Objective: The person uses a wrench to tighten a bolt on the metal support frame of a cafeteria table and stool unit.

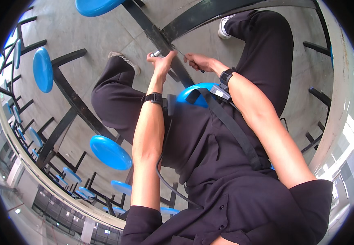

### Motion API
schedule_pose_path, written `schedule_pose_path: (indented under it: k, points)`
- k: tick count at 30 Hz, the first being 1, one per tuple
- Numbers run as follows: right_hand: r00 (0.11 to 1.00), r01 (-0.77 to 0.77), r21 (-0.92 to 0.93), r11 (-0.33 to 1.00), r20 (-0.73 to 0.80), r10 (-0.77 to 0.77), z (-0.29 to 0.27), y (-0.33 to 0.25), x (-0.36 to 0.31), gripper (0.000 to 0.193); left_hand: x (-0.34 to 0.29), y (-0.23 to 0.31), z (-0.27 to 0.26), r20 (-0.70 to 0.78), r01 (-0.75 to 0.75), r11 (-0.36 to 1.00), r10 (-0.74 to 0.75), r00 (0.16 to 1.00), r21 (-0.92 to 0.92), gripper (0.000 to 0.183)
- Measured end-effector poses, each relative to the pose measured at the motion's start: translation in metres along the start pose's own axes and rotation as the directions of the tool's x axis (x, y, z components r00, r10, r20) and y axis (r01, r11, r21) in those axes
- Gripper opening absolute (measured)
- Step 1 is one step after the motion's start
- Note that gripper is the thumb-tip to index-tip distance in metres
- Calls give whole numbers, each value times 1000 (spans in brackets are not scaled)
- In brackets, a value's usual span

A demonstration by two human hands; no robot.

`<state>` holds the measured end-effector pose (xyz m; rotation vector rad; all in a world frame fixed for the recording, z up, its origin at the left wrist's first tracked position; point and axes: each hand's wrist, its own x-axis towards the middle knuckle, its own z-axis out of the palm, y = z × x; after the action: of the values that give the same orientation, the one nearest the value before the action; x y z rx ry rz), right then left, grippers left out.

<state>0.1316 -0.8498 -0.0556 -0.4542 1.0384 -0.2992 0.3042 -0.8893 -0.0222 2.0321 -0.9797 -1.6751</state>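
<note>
Between my knees, my left hand (161, 64) is closed around a small silvery metal piece (156, 53), against the black metal beam (177, 67) of a stool frame. The piece's exact kind is too small to tell. Just to the right, my right hand (200, 62) grips a thin-shafted tool (180, 52). Its slim shaft points up and left toward the beam near my left fingertips, and a dark end sticks out below my fist. Whether the shaft touches the beam I cannot tell. Both wrists carry black straps with small devices.
A blue round seat (189, 97) lies between my thighs, with another blue seat (97, 5) beyond the beam. More blue seats (110, 152) on black frames stand to the left. A wide black bar (209, 16) crosses above. Black cables and a strap (234, 130) hang across my lap.
</note>
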Motion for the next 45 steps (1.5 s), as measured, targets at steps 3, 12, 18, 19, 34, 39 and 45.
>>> schedule_pose_path:
  k: [3,12,18,19,34,39,45]
  points:
    - [999,39,17,999,-25,-39,-4,-2,8,21,-2,2,1,17,6,1000,-6,1000,-21,102]
    - [997,-58,141,988,49,51,6,-6,13,22,3,-1,-4,7,30,999,-30,1000,16,99]
    - [982,-160,56,986,-89,164,9,-22,-7,22,1,2,1,28,36,999,-37,999,28,97]
    - [983,-158,55,986,-89,163,14,-25,-10,22,2,1,1,21,26,999,-26,999,25,97]
    - [996,-67,542,838,-19,92,51,-67,-49,26,2,-5,-8,201,-38,998,47,978,-49,92]
    - [952,-10,92,996,-303,37,37,-49,-47,37,1,-2,-7,138,-4,994,19,990,-108,98]
    - [951,-42,-81,996,-309,15,18,-28,-25,35,6,-6,-9,92,-23,995,32,995,-94,101]
